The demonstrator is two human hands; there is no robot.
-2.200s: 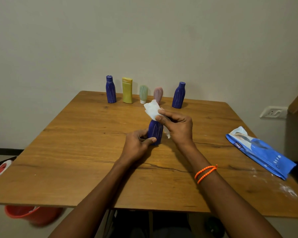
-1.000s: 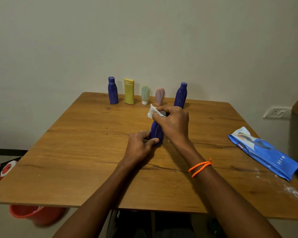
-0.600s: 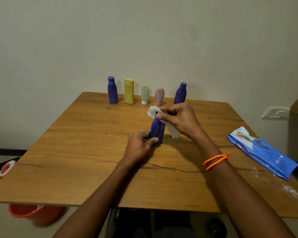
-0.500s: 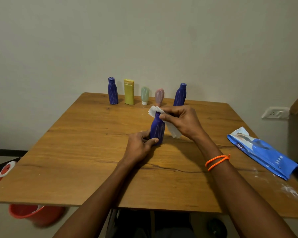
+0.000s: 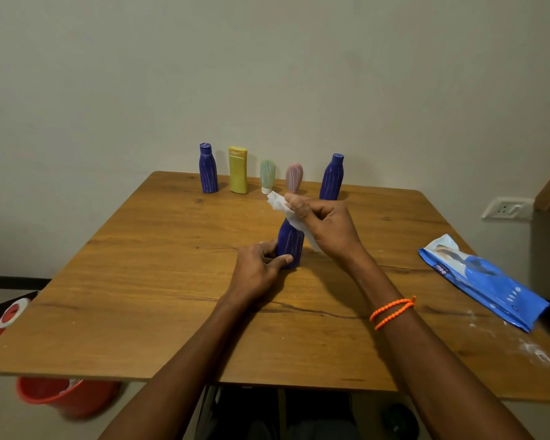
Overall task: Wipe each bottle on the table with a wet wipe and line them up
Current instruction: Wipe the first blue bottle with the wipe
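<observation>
A dark blue bottle [image 5: 290,246] stands upright mid-table. My left hand [image 5: 258,271] grips its base. My right hand [image 5: 326,228] pinches a white wet wipe [image 5: 281,208] against the bottle's neck and cap, which the wipe hides. Along the far edge stand a blue bottle [image 5: 208,169], a yellow bottle [image 5: 238,170], a pale green tube [image 5: 267,176], a pink tube [image 5: 294,177] and a taller blue bottle [image 5: 331,177].
A blue wet-wipe pack [image 5: 480,281] lies at the right side of the wooden table [image 5: 140,281], with white smears near it. An orange bucket [image 5: 64,398] sits on the floor under the near left corner. A wall socket [image 5: 507,209] is at the right.
My right hand has slid the wipe up from the bottle's body to its neck and cap. The left hand keeps its hold on the base.
</observation>
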